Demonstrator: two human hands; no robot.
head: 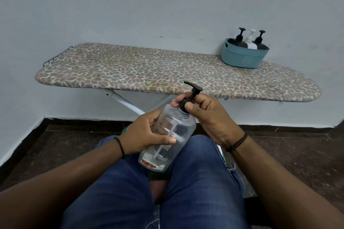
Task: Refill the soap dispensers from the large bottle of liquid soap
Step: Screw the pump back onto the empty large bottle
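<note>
Dispenser (167, 135) lies tilted across my lap, its base toward me and its neck slanting up and away. My left hand (147, 134) curls round its clear body, thumb laid over the front, holding it firm. My right hand (208, 115) sits just above, thumb and fingertips pinched on the black pump (192, 92) at its collar, the other fingers loosely bent. The dispenser looks almost empty, only a smear of residue at the bottom, the dip tube running down inside. I judge this to be the opening step: unscrewing the pump so the neck is free for filling. The next move calls for a steady twist of the collar with my right hand while my left keeps the body from turning, then a straight pull to draw the long tube out without flicking drips on my jeans (201, 182). Well beyond my hands, on the far right end of the board (130, 69), stands a basket (242, 59) with three more pump bottles. I cannot see the large soap bottle anywhere, so I will need to find it before pouring.
</note>
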